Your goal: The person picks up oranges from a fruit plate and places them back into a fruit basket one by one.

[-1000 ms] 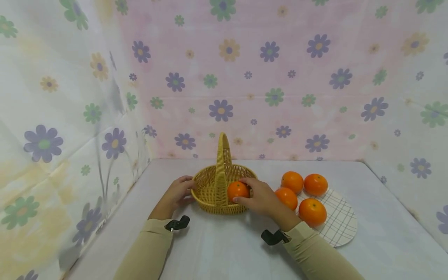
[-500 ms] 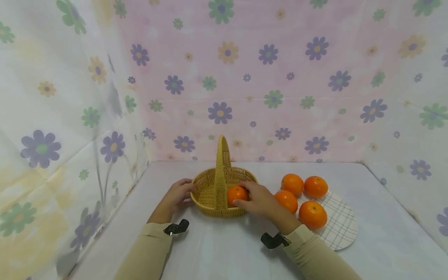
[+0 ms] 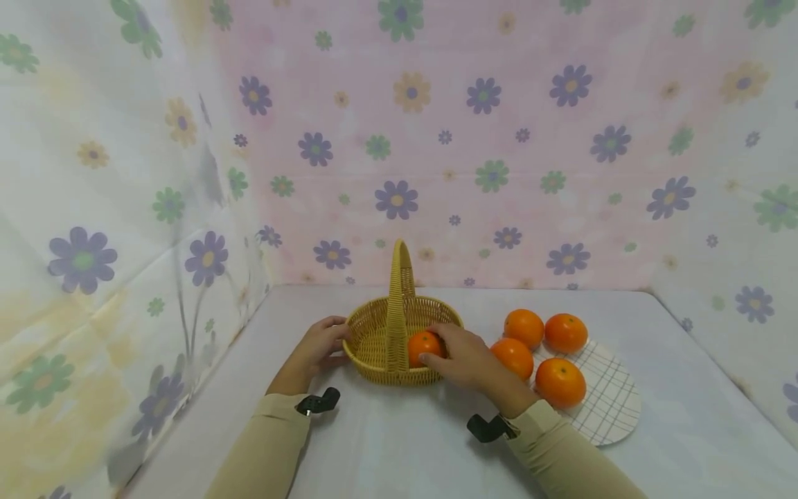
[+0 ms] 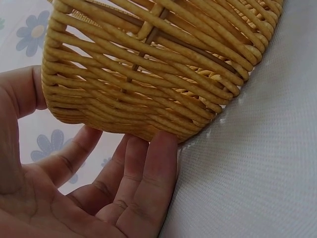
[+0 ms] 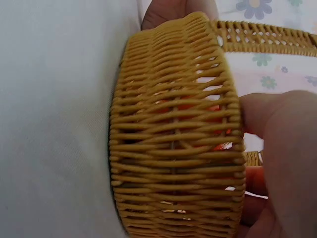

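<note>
In the head view, a yellow wicker basket (image 3: pixel 397 346) with a tall arched handle stands on the white table. My left hand (image 3: pixel 314 350) grips its left end. The left wrist view shows those fingertips against the woven wall (image 4: pixel 143 84), while the thumb reaches behind the rim. Inside the basket, right of the handle, my right hand (image 3: pixel 464 357) holds an orange (image 3: pixel 423 348) between thumb and fingers. From the right wrist, the basket's side (image 5: pixel 176 144) hides most of that orange, though patches of it show through the weave. Whether it touches the basket floor is hidden.
Several more oranges (image 3: pixel 560 382) sit at the right on and beside a white grid-patterned plate (image 3: pixel 614 398), close to my right forearm. The basket handle (image 3: pixel 397 305) rises just left of the held orange. A flowered cloth (image 3: pixel 449 173) encloses the table at the back and sides.
The held orange sits slightly lower in the basket than a second ago, with my right hand still around it. My left hand stays on the basket's left end. The head view shifts a little.
</note>
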A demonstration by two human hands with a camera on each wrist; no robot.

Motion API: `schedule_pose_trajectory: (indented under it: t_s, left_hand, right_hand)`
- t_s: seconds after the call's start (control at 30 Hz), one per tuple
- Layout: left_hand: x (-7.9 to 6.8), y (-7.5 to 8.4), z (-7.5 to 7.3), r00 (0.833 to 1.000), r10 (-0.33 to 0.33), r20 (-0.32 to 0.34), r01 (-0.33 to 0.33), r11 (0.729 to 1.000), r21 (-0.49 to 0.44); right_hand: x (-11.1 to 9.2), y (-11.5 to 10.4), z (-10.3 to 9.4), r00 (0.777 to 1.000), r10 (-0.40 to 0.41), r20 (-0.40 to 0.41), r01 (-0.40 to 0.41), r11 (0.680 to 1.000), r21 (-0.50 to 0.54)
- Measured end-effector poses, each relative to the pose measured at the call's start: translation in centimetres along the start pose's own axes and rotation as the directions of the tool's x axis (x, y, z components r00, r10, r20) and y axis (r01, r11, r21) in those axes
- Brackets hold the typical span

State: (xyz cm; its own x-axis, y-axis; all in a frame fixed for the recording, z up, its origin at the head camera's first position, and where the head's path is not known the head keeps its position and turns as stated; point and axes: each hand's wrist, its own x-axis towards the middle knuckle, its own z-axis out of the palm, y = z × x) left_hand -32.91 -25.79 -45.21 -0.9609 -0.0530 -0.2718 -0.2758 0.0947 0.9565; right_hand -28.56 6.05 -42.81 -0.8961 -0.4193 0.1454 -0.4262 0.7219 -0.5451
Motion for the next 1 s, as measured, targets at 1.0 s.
schedule_pose_trajectory:
  t_s: [1.0]
  left_hand:
    - [-0.2,0.1,0.0,1.0,-0.001,-0.009,0.001,1.0,-0.002]
  right_hand:
    - [-3.8,6.8,-12.2,0.977,0.117,-0.18,-0.12,0.993,-0.005]
